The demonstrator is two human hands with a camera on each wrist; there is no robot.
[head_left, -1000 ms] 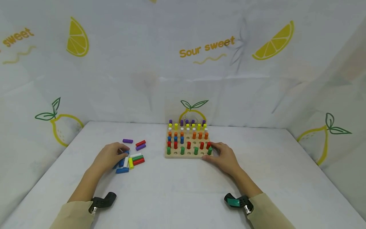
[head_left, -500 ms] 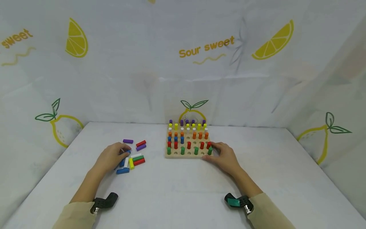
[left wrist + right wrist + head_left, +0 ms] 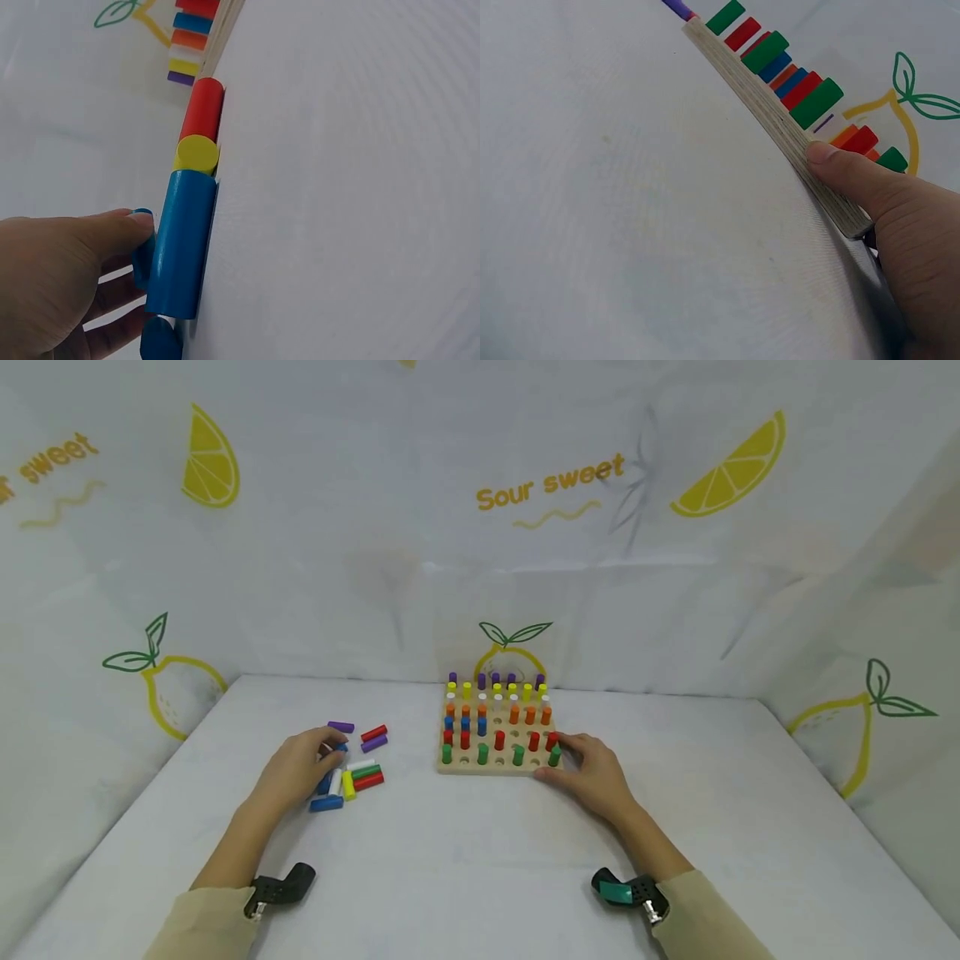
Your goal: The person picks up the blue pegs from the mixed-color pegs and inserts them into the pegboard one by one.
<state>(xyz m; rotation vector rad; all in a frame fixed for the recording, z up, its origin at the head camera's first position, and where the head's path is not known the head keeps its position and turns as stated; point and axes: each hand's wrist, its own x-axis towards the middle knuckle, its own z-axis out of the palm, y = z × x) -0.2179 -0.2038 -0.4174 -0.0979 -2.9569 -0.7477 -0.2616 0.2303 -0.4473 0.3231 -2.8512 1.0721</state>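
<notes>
In the head view a wooden pegboard (image 3: 480,770) stands with rows of coloured pegs upright in its holes. My right hand (image 3: 597,778) holds the board's front right corner, thumb (image 3: 823,153) against the front edge in the right wrist view. Over at the left, my left hand (image 3: 295,767) reaches into loose pegs. Its thumb and fingers pinch a blue peg (image 3: 142,259), seen in the left wrist view behind a larger-looking blue peg (image 3: 182,244) that lies on the table. A yellow peg (image 3: 348,786) and a white peg (image 3: 335,782) lie just beside that hand.
A red peg (image 3: 369,782) and a green peg (image 3: 366,772) lie between the left hand and the board. Farther back are purple pegs (image 3: 373,743) and another red peg (image 3: 373,732). A lemon-print cloth (image 3: 420,527) hangs behind the white table (image 3: 465,868).
My left hand has shifted slightly away from me and to the right, pinching the blue peg. The right hand stays on the board's corner. The head view has shifted a little.
</notes>
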